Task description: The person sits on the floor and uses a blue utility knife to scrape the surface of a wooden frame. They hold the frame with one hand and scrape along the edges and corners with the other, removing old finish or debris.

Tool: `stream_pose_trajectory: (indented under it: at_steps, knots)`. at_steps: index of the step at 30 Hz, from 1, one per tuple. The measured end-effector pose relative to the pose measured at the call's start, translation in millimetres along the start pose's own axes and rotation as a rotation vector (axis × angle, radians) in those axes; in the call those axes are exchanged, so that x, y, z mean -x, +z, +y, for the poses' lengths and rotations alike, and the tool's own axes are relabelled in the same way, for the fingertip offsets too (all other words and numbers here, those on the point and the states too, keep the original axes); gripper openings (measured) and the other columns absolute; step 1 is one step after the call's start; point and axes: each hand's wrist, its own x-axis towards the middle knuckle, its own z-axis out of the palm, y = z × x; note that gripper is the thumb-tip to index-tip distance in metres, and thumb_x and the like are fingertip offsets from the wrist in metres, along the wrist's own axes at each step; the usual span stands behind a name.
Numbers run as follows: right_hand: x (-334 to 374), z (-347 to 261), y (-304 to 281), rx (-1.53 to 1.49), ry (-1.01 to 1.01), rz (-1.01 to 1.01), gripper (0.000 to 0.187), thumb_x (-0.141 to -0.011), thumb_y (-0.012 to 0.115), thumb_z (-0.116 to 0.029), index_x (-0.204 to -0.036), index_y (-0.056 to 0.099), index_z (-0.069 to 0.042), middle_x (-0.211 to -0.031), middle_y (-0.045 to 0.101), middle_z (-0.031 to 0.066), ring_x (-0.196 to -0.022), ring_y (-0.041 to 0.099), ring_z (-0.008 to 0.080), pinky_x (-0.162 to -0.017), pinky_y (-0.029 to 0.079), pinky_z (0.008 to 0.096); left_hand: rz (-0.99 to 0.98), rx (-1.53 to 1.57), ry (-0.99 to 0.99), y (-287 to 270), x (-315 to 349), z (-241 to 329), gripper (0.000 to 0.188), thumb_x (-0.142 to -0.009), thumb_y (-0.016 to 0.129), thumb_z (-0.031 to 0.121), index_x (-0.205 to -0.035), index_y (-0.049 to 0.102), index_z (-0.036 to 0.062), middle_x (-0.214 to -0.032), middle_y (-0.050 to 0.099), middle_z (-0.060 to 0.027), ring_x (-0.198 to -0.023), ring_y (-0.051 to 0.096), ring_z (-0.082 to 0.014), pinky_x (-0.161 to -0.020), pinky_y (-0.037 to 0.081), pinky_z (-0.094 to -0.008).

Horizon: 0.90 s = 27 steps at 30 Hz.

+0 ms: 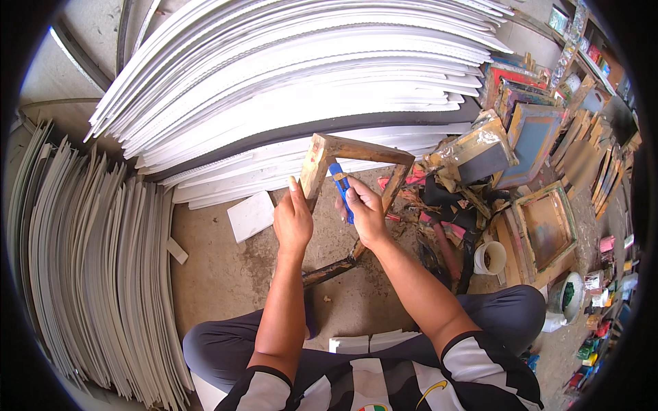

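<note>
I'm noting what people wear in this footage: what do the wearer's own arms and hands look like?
The left hand and right hand are ungloved. The forearms are bare, with nothing visibly worn at the wrists. The short sleeves are patterned in black, white and grey, edged in black.

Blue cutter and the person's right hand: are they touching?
Touching. The head view shows the right hand gripping the blue cutter, thumb against its body.

The frame (367,152) is before me, stacked sheets (295,75) behind it. Boards (103,267) are left of me, a bucket (481,261) right.
</note>
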Motion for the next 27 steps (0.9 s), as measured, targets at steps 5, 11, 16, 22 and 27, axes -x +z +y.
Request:
stream_pose_trajectory:
  at_steps: [5,11,16,22,27]
  knots:
    - [-1,-4,1,0.01,0.024,0.003,0.046,-0.107,0.056,-0.034,-0.14,0.058,-0.003,-0.083,0.062,0.0016,-0.064,0.052,0.007,-0.058,0.044,0.0225,0.004,-0.001,-0.018,-1,1,5,0.069,-0.111,0.031,0.05,-0.083,0.066,-0.0028,-0.07,0.064,-0.0252,-0.073,0.064,-0.0465,-0.067,0.046,-0.0536]
    - [0,-7,8,-0.088,0.083,-0.009,0.041,-0.108,0.055,-0.032,-0.136,0.059,-0.003,-0.083,0.061,0.0015,-0.065,0.051,0.0077,-0.059,0.044,0.0226,-0.017,-0.033,-0.041,1,1,4,0.07,-0.111,0.031,0.05,-0.08,0.066,-0.0023,-0.07,0.065,-0.024,-0.073,0.066,-0.0455,-0.066,0.047,-0.0537]
    - [4,-10,16,-0.148,0.105,0.006,0.039,-0.109,0.053,-0.029,-0.136,0.058,-0.002,-0.083,0.06,0.0018,-0.065,0.05,0.0086,-0.06,0.044,0.023,-0.012,-0.036,-0.047,2,2,3,0.07,-0.111,0.031,0.05,-0.08,0.067,-0.0021,-0.07,0.066,-0.0242,-0.073,0.067,-0.0461,-0.067,0.049,-0.0541]
    - [-6,-20,20,-0.098,-0.026,0.082,0.03,-0.11,0.051,-0.025,-0.126,0.06,-0.001,-0.081,0.06,0.0033,-0.063,0.051,0.0089,-0.058,0.044,0.0235,-0.033,-0.042,-0.032,4,9,11,0.069,-0.111,0.031,0.049,-0.084,0.068,-0.003,-0.071,0.066,-0.0252,-0.075,0.067,-0.0455,-0.069,0.049,-0.0533]
    - [-17,-42,13,-0.172,-0.049,0.158,0.017,-0.106,0.058,-0.023,-0.105,0.061,-0.006,-0.078,0.06,0.0002,-0.06,0.05,0.007,-0.054,0.041,0.0236,-0.052,-0.041,-0.053,5,12,20,0.067,-0.11,0.032,0.049,-0.087,0.071,-0.0009,-0.079,0.07,-0.0274,-0.083,0.068,-0.0499,-0.075,0.051,-0.057]
